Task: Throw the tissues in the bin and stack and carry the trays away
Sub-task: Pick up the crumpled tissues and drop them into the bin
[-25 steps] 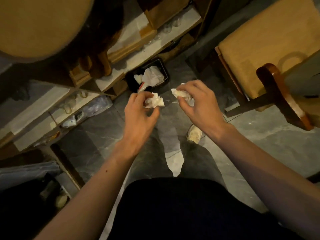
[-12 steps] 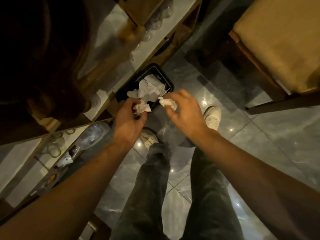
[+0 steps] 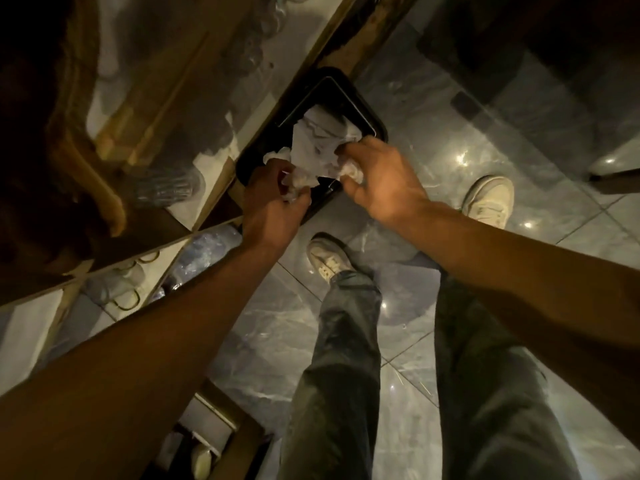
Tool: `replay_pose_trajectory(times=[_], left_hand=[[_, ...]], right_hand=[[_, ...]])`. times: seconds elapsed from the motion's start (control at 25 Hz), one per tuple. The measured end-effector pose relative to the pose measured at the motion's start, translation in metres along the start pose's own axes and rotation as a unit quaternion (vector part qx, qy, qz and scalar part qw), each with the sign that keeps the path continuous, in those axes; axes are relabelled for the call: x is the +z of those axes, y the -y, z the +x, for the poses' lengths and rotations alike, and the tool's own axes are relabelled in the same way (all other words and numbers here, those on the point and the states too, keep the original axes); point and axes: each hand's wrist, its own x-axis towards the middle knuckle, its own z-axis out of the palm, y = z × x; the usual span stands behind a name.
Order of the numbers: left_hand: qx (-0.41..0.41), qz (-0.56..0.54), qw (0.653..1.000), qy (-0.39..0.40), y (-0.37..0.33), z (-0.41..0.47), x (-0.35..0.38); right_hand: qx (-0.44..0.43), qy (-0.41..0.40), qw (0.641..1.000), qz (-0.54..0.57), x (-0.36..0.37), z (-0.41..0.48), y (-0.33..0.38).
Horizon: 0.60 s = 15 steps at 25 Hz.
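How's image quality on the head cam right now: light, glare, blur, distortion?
Head view: dim, warm light; upper left nearly black. Specular glare spots on the glossy floor tiles. Shelving at left is smeared by motion blur; the hands are sharper. Wide-angle stretch bows the forearms at the edges. Left hand and right hand each grip a tissue over the bin.

Glossy grey marble floor (image 3: 433, 109); wooden shelving (image 3: 194, 109) left.
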Motion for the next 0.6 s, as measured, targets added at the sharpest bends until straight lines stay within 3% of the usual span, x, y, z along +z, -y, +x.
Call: replay_pose_trajectory(times=[0.16,0.6], left_hand=[[-0.083,-0.050,0.995,0.032,0.017,0.024,0.011],[-0.139,-0.040,0.989,0.025,0.040,0.050,0.045]], right_hand=[[0.008,0.024,0.999,-0.044,0.018,0.027,-0.004],[0.005,0.056,0.996,-0.068,0.035,0.057,-0.026]])
